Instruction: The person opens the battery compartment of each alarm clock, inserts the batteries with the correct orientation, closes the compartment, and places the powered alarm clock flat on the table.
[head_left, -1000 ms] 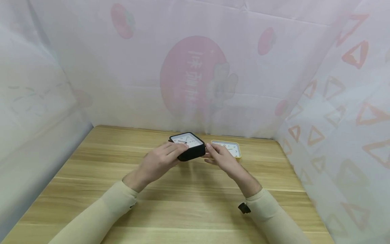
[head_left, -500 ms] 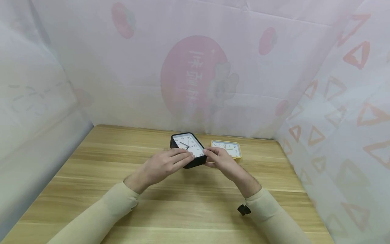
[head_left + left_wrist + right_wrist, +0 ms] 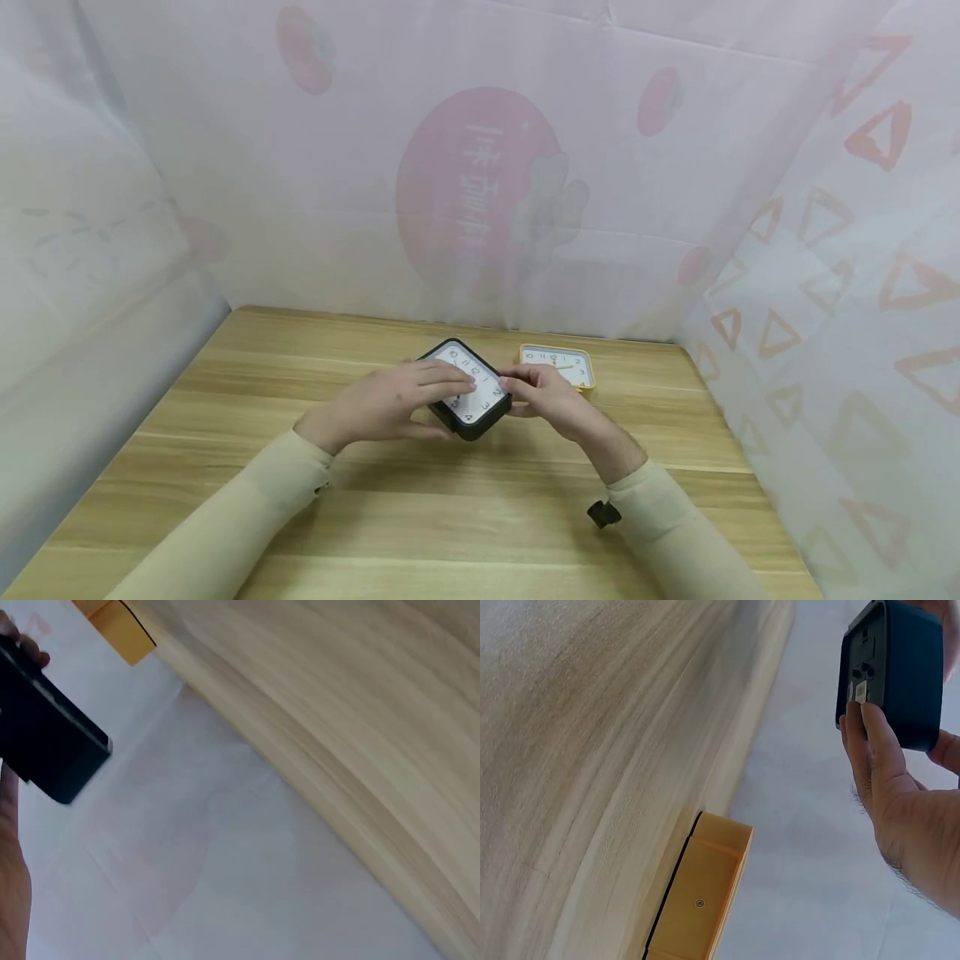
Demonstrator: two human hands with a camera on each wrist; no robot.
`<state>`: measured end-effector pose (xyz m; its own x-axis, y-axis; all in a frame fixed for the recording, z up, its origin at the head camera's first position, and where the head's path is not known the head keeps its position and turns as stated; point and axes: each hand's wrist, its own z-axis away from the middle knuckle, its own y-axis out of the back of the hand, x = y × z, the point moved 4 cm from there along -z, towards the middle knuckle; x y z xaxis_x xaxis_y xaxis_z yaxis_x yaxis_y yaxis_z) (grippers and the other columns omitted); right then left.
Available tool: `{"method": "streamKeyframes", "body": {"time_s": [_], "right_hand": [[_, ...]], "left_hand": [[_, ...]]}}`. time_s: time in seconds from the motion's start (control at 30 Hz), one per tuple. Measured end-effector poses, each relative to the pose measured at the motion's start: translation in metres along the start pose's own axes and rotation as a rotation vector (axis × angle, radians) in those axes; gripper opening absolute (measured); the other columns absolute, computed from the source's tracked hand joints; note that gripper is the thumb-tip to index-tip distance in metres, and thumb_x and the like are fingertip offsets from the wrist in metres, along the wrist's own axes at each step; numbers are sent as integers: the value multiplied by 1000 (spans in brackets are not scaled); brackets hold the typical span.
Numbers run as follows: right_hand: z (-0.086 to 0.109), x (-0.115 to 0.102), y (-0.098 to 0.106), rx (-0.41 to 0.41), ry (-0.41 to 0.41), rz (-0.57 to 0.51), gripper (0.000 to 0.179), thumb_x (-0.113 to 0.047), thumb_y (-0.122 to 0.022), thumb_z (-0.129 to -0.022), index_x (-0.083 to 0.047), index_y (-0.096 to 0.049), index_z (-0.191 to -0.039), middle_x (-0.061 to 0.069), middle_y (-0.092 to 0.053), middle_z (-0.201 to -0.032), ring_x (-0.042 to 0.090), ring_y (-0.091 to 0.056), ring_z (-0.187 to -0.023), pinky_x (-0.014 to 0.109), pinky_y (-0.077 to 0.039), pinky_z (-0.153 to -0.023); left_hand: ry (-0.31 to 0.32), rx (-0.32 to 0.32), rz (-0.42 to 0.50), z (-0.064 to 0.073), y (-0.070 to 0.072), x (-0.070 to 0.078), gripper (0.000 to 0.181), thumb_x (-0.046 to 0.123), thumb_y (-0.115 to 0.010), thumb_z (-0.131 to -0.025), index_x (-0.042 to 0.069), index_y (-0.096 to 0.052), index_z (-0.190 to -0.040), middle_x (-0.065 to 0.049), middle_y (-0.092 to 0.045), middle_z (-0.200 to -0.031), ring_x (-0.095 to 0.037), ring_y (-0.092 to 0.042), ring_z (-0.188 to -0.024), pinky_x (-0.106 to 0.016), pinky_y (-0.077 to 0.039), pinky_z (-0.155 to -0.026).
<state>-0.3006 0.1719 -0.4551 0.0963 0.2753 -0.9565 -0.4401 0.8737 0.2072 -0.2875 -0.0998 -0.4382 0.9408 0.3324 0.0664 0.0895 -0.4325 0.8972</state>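
Both hands hold a square black alarm clock (image 3: 480,412) above the table, its white dial tilted up toward the person. The left hand (image 3: 390,400) lies with its fingers across the dial and its thumb at the lower left edge. At the right corner, the right hand (image 3: 551,400) pinches the case. In the right wrist view, the right fingers (image 3: 885,742) press on the back of the clock (image 3: 911,675), close to small knobs. The left wrist view shows its dark case (image 3: 52,735) at the left. A yellow alarm clock (image 3: 577,364) lies face up behind the right hand, partly hidden by it.
The wooden table (image 3: 465,517) reaches to a printed cloth wall (image 3: 337,217) at the back, with more cloth on both sides. A small black piece (image 3: 603,513) sits at the right sleeve's cuff. The yellow clock is close to the table's back edge.
The black clock has turned counterclockwise, and its near corner has come down toward the person. The left hand has shifted from the lower edge onto the dial's left part. The yellow clock stays put.
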Motion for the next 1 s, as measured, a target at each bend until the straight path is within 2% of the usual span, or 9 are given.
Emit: {"method": "streamKeyframes", "body": {"time_s": [0.07, 0.2, 0.37, 0.47, 0.6, 0.77, 1.0], "right_hand": [[1, 0, 0, -7, -3, 31, 50, -18, -60, -122, 10, -59, -164, 30, -70, -157, 22, -77, -131, 40, -69, -113], [2, 0, -1, -44, -13, 75, 49, -19, -61, -122, 9, -62, -163, 29, -73, -151, 20, -77, -127, 41, -70, -112], [5, 1, -3, -120, -6, 98, 49, -21, -61, -124, 7, -62, -164, 29, -73, -153, 22, -79, -128, 43, -70, -113], [7, 0, -5, -151, -4, 108, 50, -23, -61, -124, 6, -62, -165, 28, -74, -154, 22, -80, -127, 44, -70, -114], [6, 1, -3, -146, 3, 127, 50, -25, -61, -124, 5, -63, -164, 26, -74, -154, 22, -79, -130, 46, -68, -117], [4, 2, 1, -90, 26, 147, 49, -25, -61, -124, 6, -64, -162, 26, -72, -156, 29, -76, -141, 47, -66, -121], [1, 5, 9, -12, 58, 146, 50, -22, -60, -125, 7, -60, -165, 29, -67, -163, 46, -67, -155, 50, -62, -126]], "left_hand": [[71, -61, 58, 2, 2, -9, 90, 44, -103, -92, 17, -64, -168, -5, -68, -171, -31, -64, -160, -53, -58, -131], [184, -167, 109, 3, 3, -23, 102, 46, -103, -91, 19, -54, -176, -5, -57, -182, -34, -54, -170, -58, -52, -137], [247, -267, 163, 4, -2, -34, 110, 48, -104, -89, 22, -48, -181, 1, -50, -187, -31, -46, -175, -57, -50, -138], [263, -301, 199, 4, -5, -36, 112, 50, -105, -87, 23, -49, -180, 2, -49, -187, -30, -45, -175, -56, -50, -137], [267, -292, 216, 3, -7, -37, 111, 51, -106, -85, 21, -52, -178, -1, -53, -183, -30, -50, -171, -54, -55, -134], [272, -235, 162, 2, -8, -39, 111, 48, -107, -82, 17, -55, -176, -6, -58, -178, -32, -55, -165, -54, -59, -128], [380, -200, 104, 2, -9, -49, 115, 47, -108, -78, 10, -57, -174, -12, -61, -175, -38, -58, -163, -58, -55, -133]]}}
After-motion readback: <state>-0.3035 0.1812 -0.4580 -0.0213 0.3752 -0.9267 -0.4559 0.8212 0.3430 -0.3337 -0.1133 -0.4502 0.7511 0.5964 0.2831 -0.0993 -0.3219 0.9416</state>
